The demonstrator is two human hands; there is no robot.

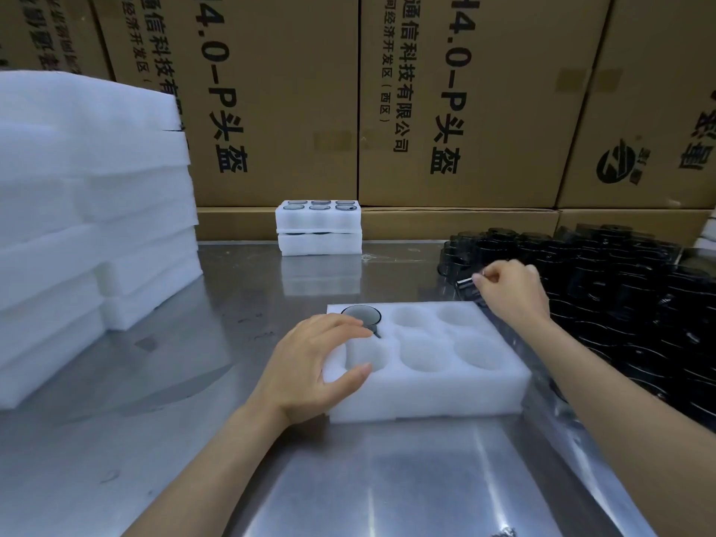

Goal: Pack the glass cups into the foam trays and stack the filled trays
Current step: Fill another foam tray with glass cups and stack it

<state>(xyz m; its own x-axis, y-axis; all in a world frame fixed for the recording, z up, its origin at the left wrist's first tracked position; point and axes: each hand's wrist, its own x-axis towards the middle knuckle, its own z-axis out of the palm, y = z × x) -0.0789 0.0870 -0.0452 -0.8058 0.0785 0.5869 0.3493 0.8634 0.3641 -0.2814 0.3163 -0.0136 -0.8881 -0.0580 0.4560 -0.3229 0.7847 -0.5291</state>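
Steel table | left hand steadies foam tray | right hand pinches cup

White six-pocket foam tray: plain, unpatterned. Smoky grey round glass cup in its far-left pocket. Two stacked white foam trays holding grey-tinted cups. Tall stack of white foam blocks. Heap of glossy black-looking glass cups. Reflective silver-grey steel worktop. Brown cardboard cartons with black printed characters.
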